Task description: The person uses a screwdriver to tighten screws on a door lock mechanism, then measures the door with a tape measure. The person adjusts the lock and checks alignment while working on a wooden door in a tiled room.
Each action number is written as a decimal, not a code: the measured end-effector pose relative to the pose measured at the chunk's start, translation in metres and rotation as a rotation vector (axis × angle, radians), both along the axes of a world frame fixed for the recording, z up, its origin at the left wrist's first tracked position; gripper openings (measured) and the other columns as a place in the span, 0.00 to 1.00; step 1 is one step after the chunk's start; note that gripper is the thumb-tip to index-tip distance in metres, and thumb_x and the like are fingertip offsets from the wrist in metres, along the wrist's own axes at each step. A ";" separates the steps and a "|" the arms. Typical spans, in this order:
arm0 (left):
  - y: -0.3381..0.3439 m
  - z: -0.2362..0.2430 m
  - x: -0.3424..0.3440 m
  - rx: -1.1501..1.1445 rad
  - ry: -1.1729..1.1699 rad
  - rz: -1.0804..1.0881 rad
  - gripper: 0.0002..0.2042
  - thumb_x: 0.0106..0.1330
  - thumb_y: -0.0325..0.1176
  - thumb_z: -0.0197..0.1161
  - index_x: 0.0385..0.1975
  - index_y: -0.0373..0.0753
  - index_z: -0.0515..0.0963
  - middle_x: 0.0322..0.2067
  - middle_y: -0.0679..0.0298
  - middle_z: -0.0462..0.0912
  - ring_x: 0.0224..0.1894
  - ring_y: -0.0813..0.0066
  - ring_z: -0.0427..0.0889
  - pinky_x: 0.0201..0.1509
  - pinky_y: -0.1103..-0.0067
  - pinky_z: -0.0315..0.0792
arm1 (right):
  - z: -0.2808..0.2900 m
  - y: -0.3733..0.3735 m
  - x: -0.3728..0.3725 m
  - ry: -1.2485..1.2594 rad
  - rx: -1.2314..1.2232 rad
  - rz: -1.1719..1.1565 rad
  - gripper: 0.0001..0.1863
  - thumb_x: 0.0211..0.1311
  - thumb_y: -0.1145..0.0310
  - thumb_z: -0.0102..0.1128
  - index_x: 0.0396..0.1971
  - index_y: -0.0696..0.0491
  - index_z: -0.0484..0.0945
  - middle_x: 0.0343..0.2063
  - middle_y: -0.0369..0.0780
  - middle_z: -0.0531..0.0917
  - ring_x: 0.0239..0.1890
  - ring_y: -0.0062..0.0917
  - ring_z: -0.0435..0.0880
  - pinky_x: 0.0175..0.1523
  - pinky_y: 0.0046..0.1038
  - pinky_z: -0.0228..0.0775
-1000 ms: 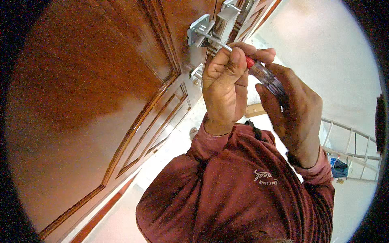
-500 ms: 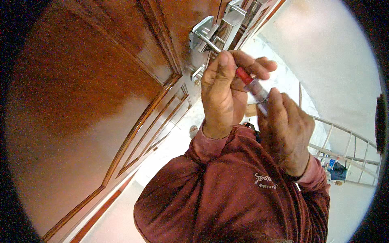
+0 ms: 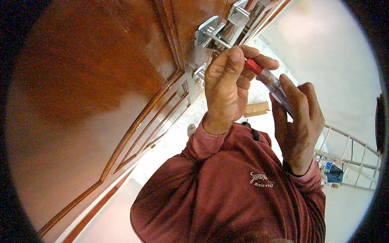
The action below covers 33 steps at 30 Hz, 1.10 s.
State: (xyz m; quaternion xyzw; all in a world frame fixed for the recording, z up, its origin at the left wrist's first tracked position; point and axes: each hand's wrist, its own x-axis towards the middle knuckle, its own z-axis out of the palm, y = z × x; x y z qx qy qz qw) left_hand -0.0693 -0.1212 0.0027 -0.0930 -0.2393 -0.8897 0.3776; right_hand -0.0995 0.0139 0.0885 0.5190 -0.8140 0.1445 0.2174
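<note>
**Screwdriver (image 3: 254, 66) Held at Chrome Latch Plate (image 3: 201, 35)**

The screwdriver, with a red collar and clear handle, lies slanted between both hands and the panelled wooden door (image 3: 81, 109). Its shaft runs toward the latch plate on the door; the contact at the tip is too small to confirm. The left hand (image 3: 225, 87) is closed around the shaft, thumb uppermost, just ahead of the collar. The right hand (image 3: 300, 123) holds the handle between thumb and bent fingers; grip tightness cannot be told. A cardboard piece (image 3: 256, 109) lies on the floor below; a ladder (image 3: 347, 148) is at the right.
</note>
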 end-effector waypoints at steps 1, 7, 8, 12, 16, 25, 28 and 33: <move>-0.002 0.001 0.002 -0.028 -0.015 0.021 0.18 0.75 0.45 0.47 0.43 0.36 0.76 0.36 0.51 0.85 0.43 0.54 0.85 0.48 0.65 0.79 | 0.002 0.001 -0.001 -0.214 -0.055 0.055 0.23 0.56 0.69 0.67 0.52 0.57 0.75 0.27 0.39 0.76 0.24 0.23 0.75 0.27 0.27 0.64; -0.003 0.002 0.006 0.043 -0.035 -0.008 0.19 0.75 0.46 0.48 0.42 0.34 0.77 0.35 0.50 0.85 0.41 0.54 0.86 0.52 0.63 0.77 | 0.023 0.013 0.009 -1.510 -0.135 -0.104 0.24 0.71 0.53 0.48 0.53 0.59 0.74 0.24 0.33 0.76 0.24 0.15 0.70 0.29 0.19 0.59; -0.003 0.003 0.008 0.033 -0.060 -0.016 0.18 0.75 0.44 0.48 0.42 0.33 0.76 0.35 0.52 0.85 0.41 0.56 0.85 0.52 0.65 0.78 | 0.020 0.013 0.009 -1.405 -0.143 -0.099 0.24 0.71 0.53 0.48 0.52 0.59 0.74 0.25 0.33 0.76 0.24 0.15 0.70 0.29 0.19 0.60; -0.008 0.001 0.012 -0.089 -0.109 -0.011 0.18 0.76 0.41 0.47 0.43 0.30 0.77 0.35 0.51 0.84 0.42 0.57 0.85 0.53 0.65 0.77 | 0.013 0.016 0.015 -1.220 -0.163 -0.139 0.23 0.72 0.54 0.47 0.49 0.59 0.76 0.26 0.36 0.79 0.25 0.16 0.73 0.30 0.20 0.63; -0.020 -0.006 0.011 -0.237 -0.126 0.024 0.21 0.75 0.44 0.46 0.42 0.31 0.78 0.36 0.46 0.84 0.46 0.52 0.83 0.56 0.62 0.74 | 0.014 0.016 0.017 -1.137 -0.124 -0.144 0.22 0.72 0.54 0.47 0.49 0.59 0.77 0.25 0.37 0.79 0.25 0.17 0.73 0.30 0.20 0.62; -0.025 -0.015 0.004 -0.243 -0.053 0.115 0.18 0.75 0.38 0.49 0.33 0.27 0.78 0.34 0.46 0.84 0.38 0.60 0.86 0.48 0.68 0.76 | 0.019 0.008 0.012 -1.759 -0.235 -0.152 0.25 0.71 0.49 0.44 0.44 0.58 0.78 0.13 0.31 0.68 0.11 0.11 0.59 0.15 0.19 0.47; -0.026 -0.016 0.002 -0.271 -0.054 0.105 0.18 0.75 0.38 0.50 0.34 0.27 0.78 0.33 0.47 0.84 0.38 0.61 0.85 0.48 0.69 0.76 | 0.016 0.005 0.008 -2.000 -0.338 -0.119 0.28 0.70 0.47 0.45 0.47 0.59 0.77 0.13 0.29 0.67 0.09 0.10 0.55 0.12 0.19 0.41; -0.024 -0.010 0.008 -0.239 -0.133 0.045 0.19 0.75 0.41 0.47 0.37 0.29 0.79 0.33 0.48 0.85 0.43 0.55 0.84 0.54 0.63 0.74 | 0.016 0.004 0.010 -1.600 -0.282 -0.107 0.22 0.69 0.54 0.51 0.50 0.59 0.76 0.18 0.29 0.72 0.15 0.11 0.64 0.21 0.17 0.54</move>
